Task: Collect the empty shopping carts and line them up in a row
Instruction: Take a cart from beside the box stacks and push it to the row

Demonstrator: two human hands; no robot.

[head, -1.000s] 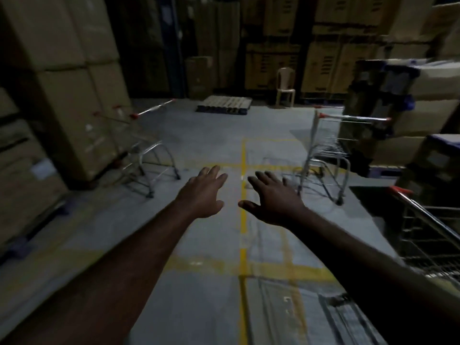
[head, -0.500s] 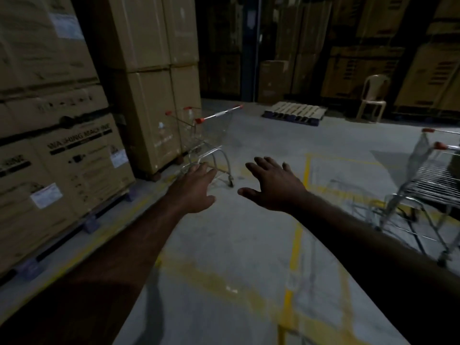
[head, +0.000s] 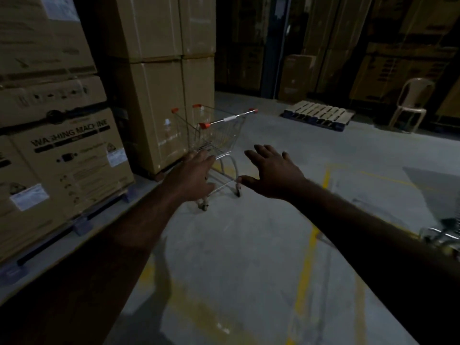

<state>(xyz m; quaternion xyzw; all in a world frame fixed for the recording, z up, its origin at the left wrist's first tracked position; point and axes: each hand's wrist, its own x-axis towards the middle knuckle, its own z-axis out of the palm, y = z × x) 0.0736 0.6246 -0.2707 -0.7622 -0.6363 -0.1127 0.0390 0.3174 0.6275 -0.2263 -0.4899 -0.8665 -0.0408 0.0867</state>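
Hovering outstretched, the left hand and right hand hold nothing, fingers spread and released. The shopping cart stands beyond them beside stacked cartons, its lower frame partly hidden by the left hand. Another cart, blurred, is cut off at the right edge.

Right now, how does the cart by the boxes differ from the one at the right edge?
The left cart shows whole, red-capped handle included; the right-edge cart is cropped to a bit of chrome frame. The left cart stands farther off beside stacked boxes; the right-edge cart is nearer. Both are metal.
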